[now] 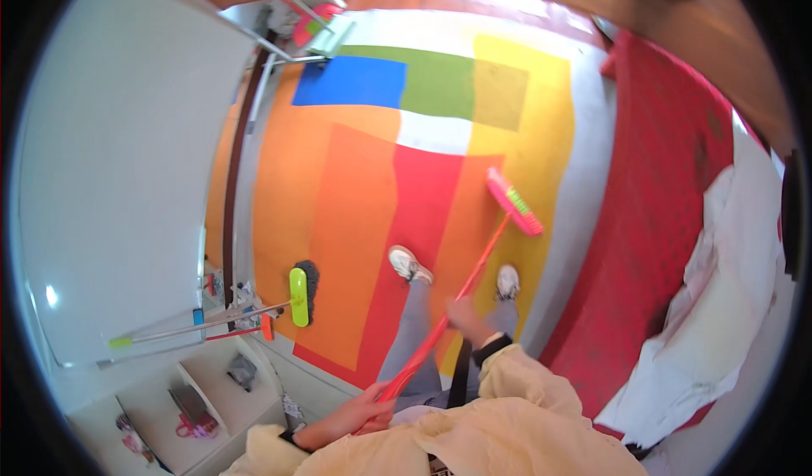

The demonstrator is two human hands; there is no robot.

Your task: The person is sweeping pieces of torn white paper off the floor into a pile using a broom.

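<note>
A red broom handle [421,353] slants across in front of my body. My left hand [361,407] is closed around its upper end, close to my waist. Farther down the shaft, my right hand [466,318] grips it around the middle. At the far end, the pink broom head [514,202] with green and pink bristles is on or just over the orange and yellow part of the multicoloured floor [355,222]. My white shoes [410,264] stand apart, with the handle passing between them.
To the left, a lime-green mop head [299,297] with grey fringe lies near a large whiteboard [127,158]. White shelving [216,400] holding small items is at lower left. A red-covered surface [660,178] with white cloth [704,323] runs along the right.
</note>
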